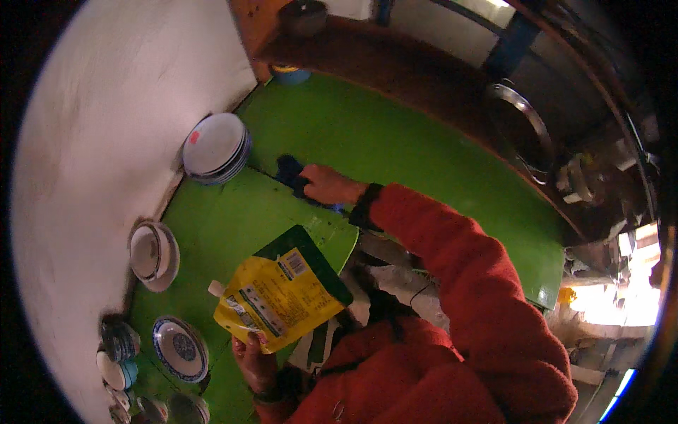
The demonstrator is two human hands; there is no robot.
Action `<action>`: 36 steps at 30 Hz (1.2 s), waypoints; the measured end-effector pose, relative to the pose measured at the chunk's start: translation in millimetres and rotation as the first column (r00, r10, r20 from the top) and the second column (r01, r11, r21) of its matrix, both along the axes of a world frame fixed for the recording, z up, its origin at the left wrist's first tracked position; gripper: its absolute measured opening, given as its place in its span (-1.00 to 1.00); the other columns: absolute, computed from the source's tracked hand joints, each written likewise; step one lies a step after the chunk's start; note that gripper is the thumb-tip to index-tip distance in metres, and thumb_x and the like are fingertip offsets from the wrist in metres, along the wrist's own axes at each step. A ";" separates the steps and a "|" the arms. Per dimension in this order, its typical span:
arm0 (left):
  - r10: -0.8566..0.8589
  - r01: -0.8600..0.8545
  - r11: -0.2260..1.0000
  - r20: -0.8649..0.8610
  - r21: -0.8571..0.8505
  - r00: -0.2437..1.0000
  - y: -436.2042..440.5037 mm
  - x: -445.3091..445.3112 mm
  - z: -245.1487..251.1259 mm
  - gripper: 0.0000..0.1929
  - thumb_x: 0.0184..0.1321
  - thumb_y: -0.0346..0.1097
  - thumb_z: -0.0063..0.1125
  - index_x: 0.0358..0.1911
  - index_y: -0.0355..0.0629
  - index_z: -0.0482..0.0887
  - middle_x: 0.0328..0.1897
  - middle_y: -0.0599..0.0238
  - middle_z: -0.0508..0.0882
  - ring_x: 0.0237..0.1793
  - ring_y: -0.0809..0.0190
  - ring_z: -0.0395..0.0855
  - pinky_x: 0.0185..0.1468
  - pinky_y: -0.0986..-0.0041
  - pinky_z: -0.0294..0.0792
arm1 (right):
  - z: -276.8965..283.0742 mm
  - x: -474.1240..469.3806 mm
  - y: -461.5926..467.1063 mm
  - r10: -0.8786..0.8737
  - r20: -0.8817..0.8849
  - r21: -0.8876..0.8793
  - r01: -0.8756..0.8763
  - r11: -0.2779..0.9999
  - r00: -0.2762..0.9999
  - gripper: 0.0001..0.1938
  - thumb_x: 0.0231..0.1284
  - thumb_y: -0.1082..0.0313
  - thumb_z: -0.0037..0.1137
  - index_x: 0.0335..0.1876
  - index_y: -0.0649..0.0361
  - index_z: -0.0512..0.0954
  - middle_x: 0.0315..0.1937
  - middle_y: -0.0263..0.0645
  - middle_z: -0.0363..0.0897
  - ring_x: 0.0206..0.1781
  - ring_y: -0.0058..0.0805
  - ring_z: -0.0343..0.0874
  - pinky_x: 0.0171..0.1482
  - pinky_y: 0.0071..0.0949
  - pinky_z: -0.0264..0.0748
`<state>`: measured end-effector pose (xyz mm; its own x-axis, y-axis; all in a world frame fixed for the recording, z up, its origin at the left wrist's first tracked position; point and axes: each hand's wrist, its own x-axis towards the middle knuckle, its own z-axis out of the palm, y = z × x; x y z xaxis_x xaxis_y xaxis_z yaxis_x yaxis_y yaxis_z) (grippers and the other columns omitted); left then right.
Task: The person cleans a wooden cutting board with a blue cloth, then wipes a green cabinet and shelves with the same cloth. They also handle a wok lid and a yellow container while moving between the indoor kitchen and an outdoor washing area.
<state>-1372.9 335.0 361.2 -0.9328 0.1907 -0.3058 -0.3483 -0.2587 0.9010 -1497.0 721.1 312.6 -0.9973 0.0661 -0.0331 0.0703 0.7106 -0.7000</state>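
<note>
My left hand [256,363] grips a yellow and green spouted pouch [280,299] by its lower corner. The pouch is tilted over the green tabletop [371,132], its white cap [216,288] pointing left. Printing and a barcode cover the side facing me. Out at the end of a red sleeve, my right hand [331,184] holds a dark blue cloth [291,172] against the table, near a seam between two table sections. Part of the cloth is hidden under that hand.
A stack of white plates [217,143] stands by the wall, beyond the cloth. Nested bowls [151,252], a blue-rimmed plate [181,349] and stacked dark bowls [119,339] sit along the left. A blue container [291,76] rests at the far corner. A brown ledge [392,63] borders the table.
</note>
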 end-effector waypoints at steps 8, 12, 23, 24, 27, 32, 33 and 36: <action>-0.085 0.091 0.973 -0.037 0.214 0.996 16.6 -17.4 0.6 -0.66 0.23 -0.36 0.15 0.07 -0.17 0.45 -0.12 0.33 0.60 -0.12 0.24 0.58 0.00 0.29 0.45 | 70.2 124.8 189.1 -0.489 -0.496 0.403 0.689 0.603 0.718 -0.74 0.33 0.16 -0.10 -0.02 0.05 0.53 -0.02 -0.15 0.57 0.03 -0.11 0.52 0.10 0.02 0.39; -0.162 0.181 0.931 -0.086 0.317 0.983 26.0 -34.4 -6.8 -0.66 0.23 -0.39 0.13 0.07 -0.18 0.45 -0.09 0.31 0.61 -0.11 0.22 0.60 0.01 0.28 0.47 | 13.4 145.3 277.6 -0.223 -0.447 0.840 0.320 -0.439 0.866 -0.75 0.22 0.22 -0.06 -0.17 0.14 0.61 -0.34 -0.14 0.53 -0.15 -0.02 0.48 -0.04 -0.01 0.41; -0.070 0.007 0.942 0.176 0.334 0.982 67.3 -33.4 4.1 -0.58 0.18 -0.40 0.17 0.13 -0.20 0.40 -0.11 0.31 0.60 -0.16 0.27 0.56 -0.06 0.37 0.43 | -10.3 -115.1 298.8 -0.111 -0.098 0.854 0.141 0.501 0.989 -0.72 0.09 0.21 -0.01 -0.27 0.20 0.67 -0.06 0.09 0.49 0.03 0.04 0.44 -0.08 0.05 0.47; -0.060 -0.004 0.949 0.193 0.316 0.979 68.2 -33.6 4.0 -0.59 0.18 -0.40 0.17 0.11 -0.20 0.40 -0.15 0.32 0.59 -0.18 0.28 0.54 -0.08 0.38 0.42 | 1.9 -146.2 274.4 -0.068 -0.126 0.870 0.143 0.472 0.990 -0.70 0.10 0.20 -0.01 -0.22 0.23 0.64 -0.06 0.10 0.49 0.04 0.06 0.44 -0.06 0.05 0.46; -0.049 -0.003 0.961 0.180 0.277 0.982 65.4 -30.6 2.4 -0.64 0.20 -0.39 0.15 0.08 -0.16 0.42 -0.24 0.37 0.55 -0.24 0.29 0.49 -0.12 0.33 0.43 | 34.3 -210.2 211.7 -0.139 -0.288 0.534 0.279 0.798 0.948 -0.64 0.13 0.17 0.00 -0.09 0.28 0.56 -0.08 0.12 0.48 0.03 0.14 0.43 0.02 0.05 0.45; -0.052 0.011 0.957 0.135 0.292 0.989 75.2 -30.5 4.0 -0.61 0.23 -0.33 0.19 0.11 -0.14 0.40 -0.27 0.38 0.53 -0.26 0.27 0.51 -0.06 0.18 0.52 | 67.1 -216.5 181.3 -0.074 -0.309 0.504 0.229 0.833 0.948 -0.64 0.14 0.15 0.03 -0.09 0.31 0.50 -0.07 0.11 0.47 0.01 0.13 0.44 0.11 -0.04 0.41; 0.000 -0.046 0.971 0.192 0.234 0.981 78.4 -32.0 5.9 -0.63 0.22 -0.34 0.18 0.07 -0.16 0.42 -0.27 0.37 0.55 -0.27 0.28 0.51 -0.09 0.25 0.48 | 73.4 -204.9 184.7 -0.061 -0.290 0.474 0.198 0.858 0.955 -0.64 0.13 0.15 0.04 -0.11 0.31 0.50 -0.06 0.10 0.47 0.02 0.11 0.45 0.11 -0.06 0.41; -0.002 -0.044 0.974 0.201 0.221 0.980 82.6 -40.4 15.9 -0.68 0.19 -0.36 0.17 0.01 -0.20 0.45 -0.26 0.35 0.59 -0.29 0.31 0.54 -0.12 0.40 0.41 | 87.2 -152.1 206.5 0.091 -0.233 0.539 0.050 0.841 0.968 -0.65 0.11 0.19 0.05 -0.10 0.31 0.51 -0.05 0.06 0.48 0.05 0.06 0.46 0.11 -0.06 0.41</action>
